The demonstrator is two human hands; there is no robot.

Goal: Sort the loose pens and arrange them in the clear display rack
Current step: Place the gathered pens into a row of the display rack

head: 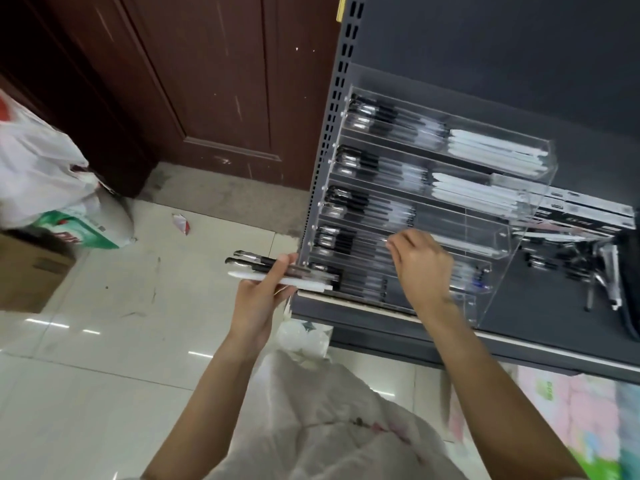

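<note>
A clear tiered display rack stands on a dark grey shelf, its tiers holding rows of black-capped pens and white pens. My left hand grips a small bundle of pens at the rack's left end: two black-and-clear pens and one white pen, lying level. Over the lower tiers, my right hand has its fingers curled and pinched together; blur hides whether a pen is between them. Loose pens lie scattered on the shelf to the right of the rack.
A dark wooden door is behind. White plastic bags and a cardboard box sit on the tiled floor at left. Another white bag lies below my arms. Flat boxes sit behind the rack.
</note>
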